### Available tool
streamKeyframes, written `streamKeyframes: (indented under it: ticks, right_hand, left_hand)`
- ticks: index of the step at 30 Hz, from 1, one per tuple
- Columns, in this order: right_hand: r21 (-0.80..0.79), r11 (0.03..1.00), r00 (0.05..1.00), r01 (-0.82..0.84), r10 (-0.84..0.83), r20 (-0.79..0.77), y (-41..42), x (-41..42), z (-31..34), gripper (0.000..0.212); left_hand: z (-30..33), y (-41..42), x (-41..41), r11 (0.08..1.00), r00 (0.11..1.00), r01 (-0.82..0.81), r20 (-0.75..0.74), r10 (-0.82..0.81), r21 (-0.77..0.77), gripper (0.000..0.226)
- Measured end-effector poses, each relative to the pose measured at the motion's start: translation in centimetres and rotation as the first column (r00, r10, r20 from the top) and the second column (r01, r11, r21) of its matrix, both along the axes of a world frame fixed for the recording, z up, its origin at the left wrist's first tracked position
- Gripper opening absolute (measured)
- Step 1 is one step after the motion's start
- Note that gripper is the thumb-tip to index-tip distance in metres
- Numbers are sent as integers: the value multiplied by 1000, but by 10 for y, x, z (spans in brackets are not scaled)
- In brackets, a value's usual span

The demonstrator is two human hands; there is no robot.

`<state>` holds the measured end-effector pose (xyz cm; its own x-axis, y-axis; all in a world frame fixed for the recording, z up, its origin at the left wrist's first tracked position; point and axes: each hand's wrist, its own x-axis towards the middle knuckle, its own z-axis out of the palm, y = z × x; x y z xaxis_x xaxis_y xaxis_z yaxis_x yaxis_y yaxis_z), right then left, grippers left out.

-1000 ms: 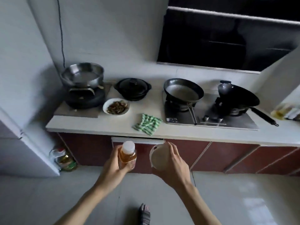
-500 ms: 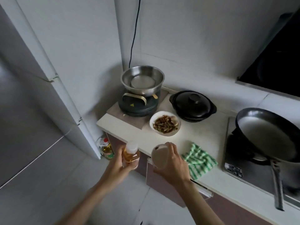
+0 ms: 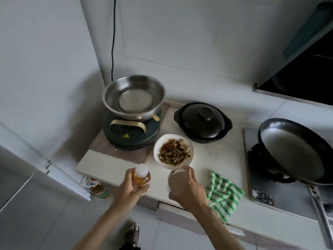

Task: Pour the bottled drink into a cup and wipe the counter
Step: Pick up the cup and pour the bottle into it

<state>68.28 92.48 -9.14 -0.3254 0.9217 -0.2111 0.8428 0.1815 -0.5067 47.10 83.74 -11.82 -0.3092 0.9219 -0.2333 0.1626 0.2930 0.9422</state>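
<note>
Both forearms are seen bare, with no sleeves; a striped slipper (image 3: 133,235) is worn on one foot.

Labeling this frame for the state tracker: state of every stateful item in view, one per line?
bottle: capped, upright, amber drink inside, held in left hand
cup: no drink visible inside, held in right hand
green cloth: crumpled on counter, untouched
black pot: lid on
white dish: holds food
steel bowl: empty
frying pan: empty, on stove
</note>
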Motion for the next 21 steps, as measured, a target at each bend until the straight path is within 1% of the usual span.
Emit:
streamKeyframes:
  ticks: [2,6,9,14,21]
  right_hand:
    - [-27,998,998,64,-64,16,5,-8,-6,93]
    - [-80,974,977,211,-210,20,11,-26,-21,95]
    - [-99,957,961,274,-269,60,8,-33,-33,97]
    - [-111,953,958,283,-275,85,6,-44,-50,104]
    - [-113,959,962,259,-247,113,17,-47,-56,108]
  left_hand:
    - [-7,18,-11,999,998,53,-26,-54,-11,59]
    - [-33,58,-37,969,969,239,-45,-243,-65,61]
    - [-49,74,-38,945,942,321,-78,-326,-66,56]
    - [-72,84,-33,916,910,398,-103,-402,-53,56]
    - [-85,79,-26,919,909,390,-135,-394,-51,59]
